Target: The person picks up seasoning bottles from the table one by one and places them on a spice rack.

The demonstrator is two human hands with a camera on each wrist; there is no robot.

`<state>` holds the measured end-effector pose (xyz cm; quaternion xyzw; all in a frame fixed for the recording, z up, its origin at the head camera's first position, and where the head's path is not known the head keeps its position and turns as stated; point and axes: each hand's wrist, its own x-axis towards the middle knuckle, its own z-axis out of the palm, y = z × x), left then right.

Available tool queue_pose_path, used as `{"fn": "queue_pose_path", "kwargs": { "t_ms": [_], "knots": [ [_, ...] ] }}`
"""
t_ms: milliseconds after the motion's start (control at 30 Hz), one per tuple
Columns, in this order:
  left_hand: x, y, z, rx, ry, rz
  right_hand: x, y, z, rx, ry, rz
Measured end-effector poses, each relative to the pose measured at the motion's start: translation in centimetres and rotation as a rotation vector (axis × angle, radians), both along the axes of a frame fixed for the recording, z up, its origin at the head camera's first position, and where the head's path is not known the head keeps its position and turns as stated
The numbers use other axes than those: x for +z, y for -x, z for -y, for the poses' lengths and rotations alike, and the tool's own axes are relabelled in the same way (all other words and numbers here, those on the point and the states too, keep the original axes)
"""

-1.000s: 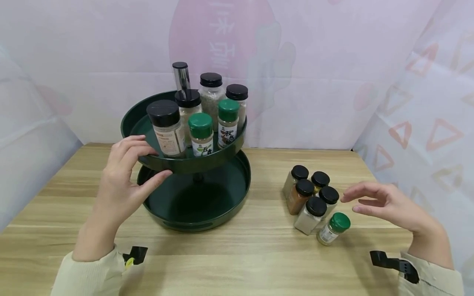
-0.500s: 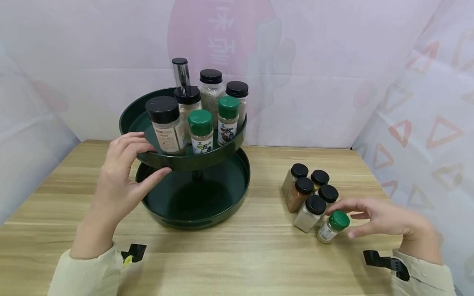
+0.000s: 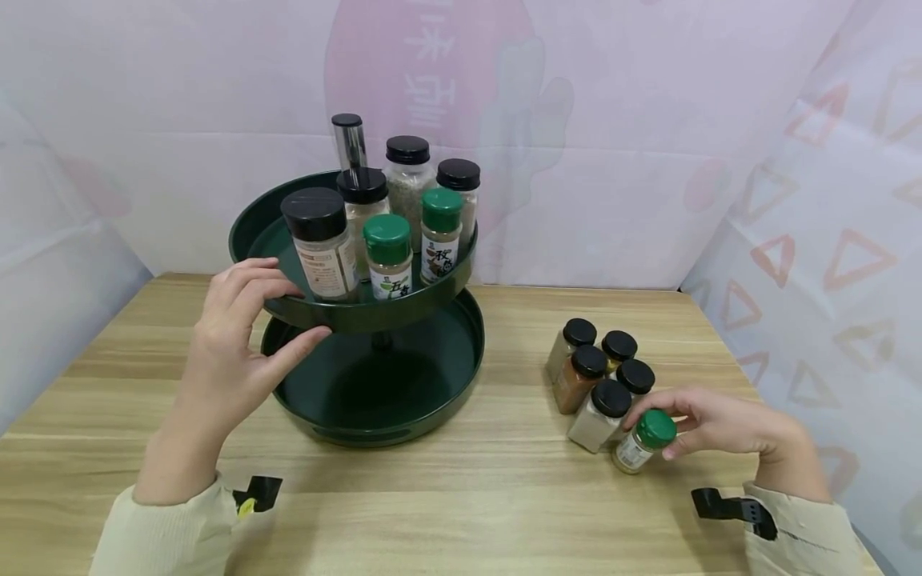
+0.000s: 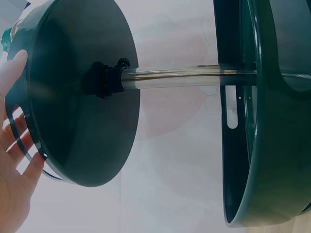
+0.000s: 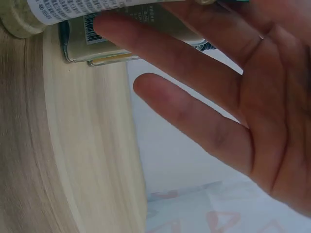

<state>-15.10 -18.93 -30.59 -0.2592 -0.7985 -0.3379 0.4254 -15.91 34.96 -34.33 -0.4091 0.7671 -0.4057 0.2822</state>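
Jar (image 3: 643, 444): green-capped, on the table (image 3: 461, 512), just beside the black-capped jars (image 3: 605, 394).
Right hand (image 3: 709, 420): thumb and index finger curl round the jar; firmness cannot be told.
Pinch: best firm and opposed, clear of neighbouring jars.
Left hand (image 3: 234, 344): grips the upper tray (image 3: 374, 318) rim; steady pressure suits it.

Smooth plastic-looking tray (image 3: 370, 318), glossy metal pole (image 4: 175, 75), wood-grain table (image 3: 497, 504)

Makeshift booth (image 3: 828, 184), wood-grain tabletop (image 3: 461, 512), hung sheets (image 3: 627, 200) (printed)
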Motion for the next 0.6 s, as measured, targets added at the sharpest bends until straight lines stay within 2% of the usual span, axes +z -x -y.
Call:
{"fn": "queue_pose_path", "kwargs": {
  "t_ms": [267,433,600],
  "knots": [
    [0.01,0.03,-0.01,0.003,0.002,-0.008,-0.32,0.18,-0.25,0.009,0.083,0.020],
    [-0.01,0.01,-0.02,0.001,0.004,-0.012,-0.21,-0.01,-0.41,-0.036,0.147,-0.025],
    [-0.06,0.10,0.04,-0.003,0.007,-0.011,0.22,-0.17,-0.31,-0.111,0.188,-0.027]
  ]
}}
